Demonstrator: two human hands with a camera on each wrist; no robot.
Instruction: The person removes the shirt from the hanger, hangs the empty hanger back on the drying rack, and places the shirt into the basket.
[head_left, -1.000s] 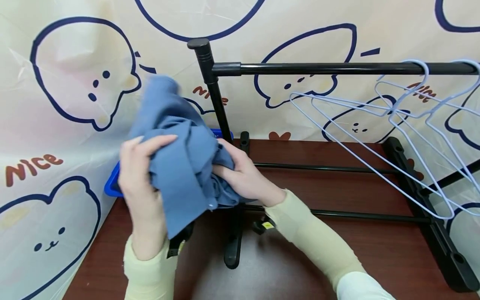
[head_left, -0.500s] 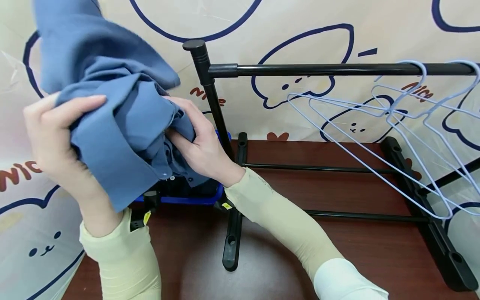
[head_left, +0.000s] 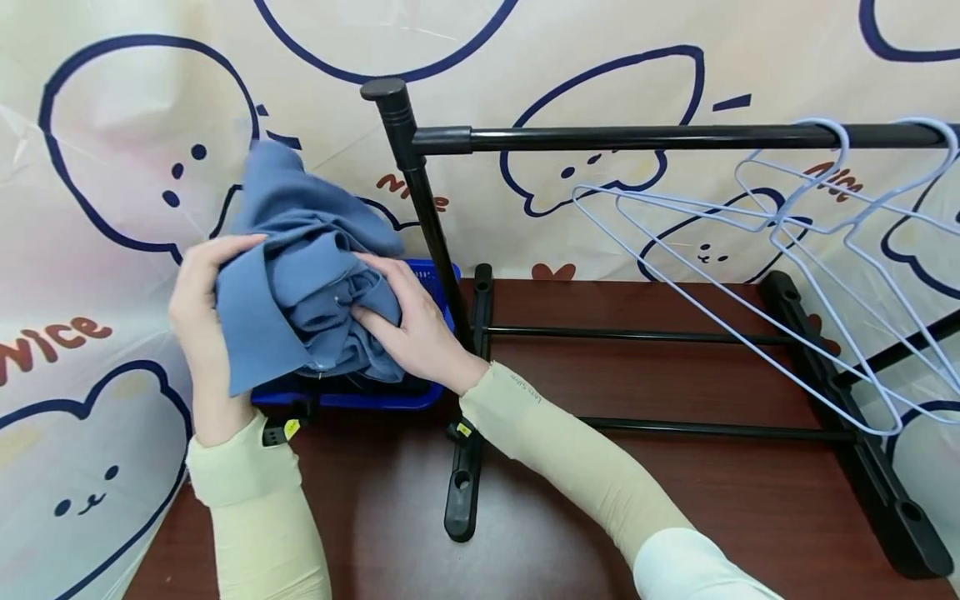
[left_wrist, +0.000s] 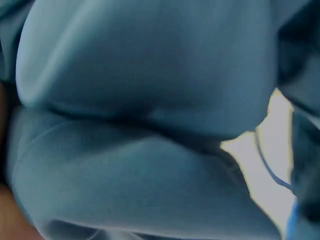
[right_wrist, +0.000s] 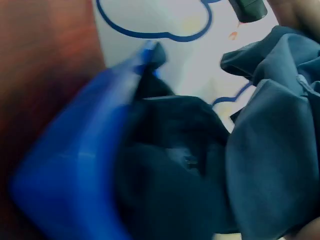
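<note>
In the head view a bunched blue shirt (head_left: 300, 283) hangs in the air over a blue plastic basket (head_left: 378, 403). My left hand (head_left: 208, 325) grips the shirt's left side, and part of that grip is hidden in the folds. The right hand (head_left: 423, 329) holds its right side between thumb and fingers. Folded shirt fabric (left_wrist: 150, 100) fills most of the left wrist view. From the right wrist, the shirt (right_wrist: 275, 160) appears at the right, beside dark cloth (right_wrist: 175, 160) inside the basket (right_wrist: 85, 175).
A black garment rack (head_left: 630, 137) stands right of the basket, its left post (head_left: 427, 217) close to my right hand. Pale blue wire hangers (head_left: 780, 221) hang from the rail's right part. Behind is a patterned sheet (head_left: 592, 92); below lies a dark reddish-brown surface (head_left: 600, 508).
Both hands first swung the shirt left and up toward the head camera. Then they lowered it again over the basket, which now shows more. The grip stays on the shirt throughout.
</note>
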